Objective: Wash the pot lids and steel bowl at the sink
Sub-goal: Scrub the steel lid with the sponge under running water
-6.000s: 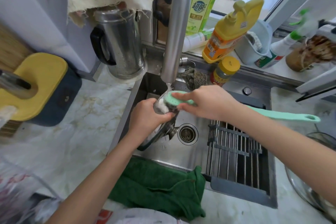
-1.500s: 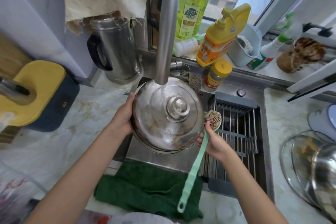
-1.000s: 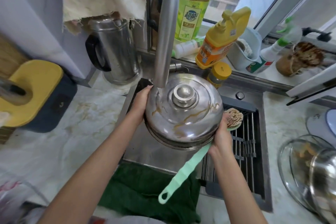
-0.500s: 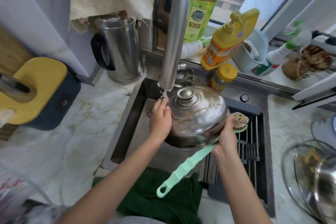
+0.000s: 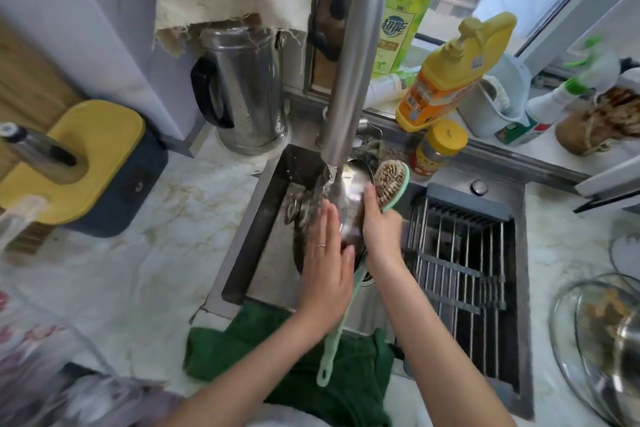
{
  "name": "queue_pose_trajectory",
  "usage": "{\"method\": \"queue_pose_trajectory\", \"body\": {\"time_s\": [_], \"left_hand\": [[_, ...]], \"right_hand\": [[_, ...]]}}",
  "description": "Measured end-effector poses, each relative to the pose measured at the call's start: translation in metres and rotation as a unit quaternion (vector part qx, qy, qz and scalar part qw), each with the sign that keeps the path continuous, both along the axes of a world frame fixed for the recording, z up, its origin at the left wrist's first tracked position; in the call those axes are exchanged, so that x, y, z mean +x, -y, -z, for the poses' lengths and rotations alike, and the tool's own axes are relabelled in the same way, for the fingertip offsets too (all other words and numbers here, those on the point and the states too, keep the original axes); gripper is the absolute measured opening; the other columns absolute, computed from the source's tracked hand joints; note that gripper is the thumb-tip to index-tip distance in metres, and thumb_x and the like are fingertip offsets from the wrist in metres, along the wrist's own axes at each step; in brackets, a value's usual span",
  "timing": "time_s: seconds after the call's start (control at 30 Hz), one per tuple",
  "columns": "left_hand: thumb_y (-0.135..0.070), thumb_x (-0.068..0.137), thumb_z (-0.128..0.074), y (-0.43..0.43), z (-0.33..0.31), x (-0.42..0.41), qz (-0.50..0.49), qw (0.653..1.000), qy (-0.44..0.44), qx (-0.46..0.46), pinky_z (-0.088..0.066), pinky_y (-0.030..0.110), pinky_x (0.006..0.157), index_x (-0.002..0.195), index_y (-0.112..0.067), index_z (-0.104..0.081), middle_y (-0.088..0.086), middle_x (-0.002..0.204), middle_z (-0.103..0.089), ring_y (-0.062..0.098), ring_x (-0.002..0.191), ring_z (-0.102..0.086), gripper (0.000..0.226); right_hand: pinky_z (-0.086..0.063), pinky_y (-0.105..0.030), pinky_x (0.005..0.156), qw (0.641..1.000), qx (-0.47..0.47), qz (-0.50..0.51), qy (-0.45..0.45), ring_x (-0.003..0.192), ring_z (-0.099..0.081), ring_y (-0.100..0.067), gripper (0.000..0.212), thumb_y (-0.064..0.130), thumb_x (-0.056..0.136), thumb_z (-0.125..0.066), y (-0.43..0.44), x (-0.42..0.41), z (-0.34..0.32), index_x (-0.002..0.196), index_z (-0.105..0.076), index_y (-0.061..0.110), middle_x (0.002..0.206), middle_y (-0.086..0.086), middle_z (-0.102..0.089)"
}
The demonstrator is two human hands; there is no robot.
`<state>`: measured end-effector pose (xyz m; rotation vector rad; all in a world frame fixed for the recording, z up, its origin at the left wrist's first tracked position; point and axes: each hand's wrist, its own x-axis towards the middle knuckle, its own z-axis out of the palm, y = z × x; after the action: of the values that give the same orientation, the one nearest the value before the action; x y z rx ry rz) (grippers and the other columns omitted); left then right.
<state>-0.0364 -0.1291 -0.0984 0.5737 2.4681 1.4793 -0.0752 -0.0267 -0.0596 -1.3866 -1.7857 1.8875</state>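
Under tap (image 5: 349, 80) stream: domed steel lid (image 5: 349, 194); left hand (image 5: 325, 263) flat, grip apart; right hand (image 5: 381, 236) clamped on it.

Steel pot lid (image 5: 351, 194), tilted on edge, wet, inside the sink (image 5: 277, 191)

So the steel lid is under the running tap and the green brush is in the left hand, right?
No. The head view shows the green brush gripped in the right hand; the left hand lies flat on the steel lid under the running tap.
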Motion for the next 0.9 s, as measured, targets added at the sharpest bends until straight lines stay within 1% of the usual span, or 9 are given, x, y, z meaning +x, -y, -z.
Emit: {"method": "queue_pose_trajectory", "body": {"time_s": [0.1, 0.23, 0.3, 0.37, 0.47, 0.63, 0.77, 0.83, 0.9], "left_hand": [[-0.036, 0.095, -0.033, -0.005, 0.000, -0.055, -0.065, 0.997, -0.028, 0.016, -0.012, 0.024, 0.118, 0.149, -0.024, -0.032, -0.006, 0.160, -0.017, 0.008, 0.147, -0.013, 0.055], [-0.012, 0.091, -0.049, 0.001, 0.003, -0.129, -0.167, 0.932, 0.258, 0.194, -0.041, 0.039, 0.107, 0.098, -0.023, -0.073, 0.005, 0.118, -0.068, 0.021, 0.116, -0.059, 0.027], [-0.021, 0.092, -0.049, 0.006, 0.006, -0.123, -0.212, 0.909, 0.313, 0.176, -0.043, 0.044, 0.105, 0.103, -0.021, -0.072, 0.001, 0.117, -0.067, 0.020, 0.113, -0.059, 0.025], [-0.022, 0.094, -0.048, -0.003, 0.002, -0.091, -0.205, 0.944, 0.237, 0.101, -0.036, 0.038, 0.110, 0.116, -0.018, -0.063, -0.002, 0.129, -0.055, 0.016, 0.126, -0.047, 0.027], [-0.016, 0.089, -0.046, -0.018, -0.003, -0.071, -0.164, 0.979, 0.093, 0.071, -0.034, 0.037, 0.110, 0.097, -0.016, -0.067, 0.000, 0.121, -0.058, 0.019, 0.123, -0.047, 0.022], [-0.013, 0.089, -0.046, 0.000, 0.004, -0.136, -0.218, 0.890, 0.359, 0.180, -0.047, 0.043, 0.100, 0.082, -0.020, -0.069, 0.006, 0.103, -0.069, 0.032, 0.112, -0.061, 0.025], [-0.017, 0.101, -0.036, -0.017, -0.017, -0.078, -0.112, 0.976, 0.166, 0.087, -0.024, 0.027, 0.114, 0.134, -0.025, -0.054, -0.005, 0.151, -0.038, 0.010, 0.139, -0.032, 0.038], [-0.009, 0.101, -0.040, -0.014, -0.024, -0.048, -0.032, 0.992, 0.091, 0.083, -0.016, 0.018, 0.114, 0.133, -0.028, -0.054, -0.011, 0.155, -0.030, 0.002, 0.143, -0.020, 0.040], [0.003, 0.095, -0.045, 0.005, -0.024, -0.035, 0.015, 0.985, 0.122, 0.120, -0.026, 0.016, 0.114, 0.110, -0.024, -0.069, -0.014, 0.140, -0.050, -0.006, 0.133, -0.037, 0.039]], "right_hand": [[-0.047, -0.023, 0.058, 0.993, 0.059, -0.105, -0.012, 0.056, -0.057, -0.004, 0.030, 0.031, 0.095, -0.057, 0.019, 0.009, 0.002, 0.070, -0.061, 0.015, 0.065, -0.001, -0.062], [-0.038, -0.014, 0.046, 0.977, 0.121, -0.177, -0.004, 0.043, -0.049, 0.006, 0.028, 0.026, 0.094, -0.059, 0.025, 0.019, 0.000, 0.069, -0.062, 0.015, 0.059, 0.003, -0.057], [-0.038, -0.022, 0.045, 0.974, 0.142, -0.178, 0.010, 0.039, -0.044, 0.002, 0.031, 0.027, 0.094, -0.060, 0.020, 0.015, -0.001, 0.067, -0.061, 0.011, 0.055, 0.002, -0.054], [-0.037, -0.027, 0.048, 0.968, 0.159, -0.192, 0.022, 0.041, -0.044, -0.005, 0.034, 0.028, 0.093, -0.060, 0.018, 0.009, -0.001, 0.065, -0.061, 0.009, 0.052, -0.002, -0.053], [-0.040, -0.029, 0.051, 0.972, 0.151, -0.180, 0.020, 0.051, -0.050, -0.013, 0.032, 0.026, 0.094, -0.059, 0.024, 0.009, 0.002, 0.069, -0.064, 0.007, 0.057, -0.007, -0.059], [-0.034, -0.019, 0.043, 0.979, 0.132, -0.154, 0.014, 0.043, -0.044, -0.002, 0.032, 0.029, 0.094, -0.059, 0.024, 0.018, -0.005, 0.068, -0.060, 0.009, 0.054, 0.002, -0.052], [-0.040, -0.027, 0.057, 0.994, 0.091, -0.061, 0.004, 0.060, -0.052, -0.016, 0.034, 0.032, 0.094, -0.059, 0.017, 0.006, -0.003, 0.067, -0.060, 0.010, 0.063, -0.003, -0.057], [-0.047, -0.029, 0.062, 0.999, 0.025, 0.019, -0.009, 0.066, -0.059, -0.018, 0.028, 0.033, 0.094, -0.058, 0.013, 0.002, 0.001, 0.074, -0.062, 0.013, 0.071, -0.003, -0.063], [-0.052, -0.030, 0.066, 0.995, -0.049, 0.087, -0.007, 0.071, -0.064, -0.016, 0.027, 0.038, 0.093, -0.058, 0.004, 0.005, 0.005, 0.085, -0.062, 0.012, 0.079, -0.003, -0.066]]}}
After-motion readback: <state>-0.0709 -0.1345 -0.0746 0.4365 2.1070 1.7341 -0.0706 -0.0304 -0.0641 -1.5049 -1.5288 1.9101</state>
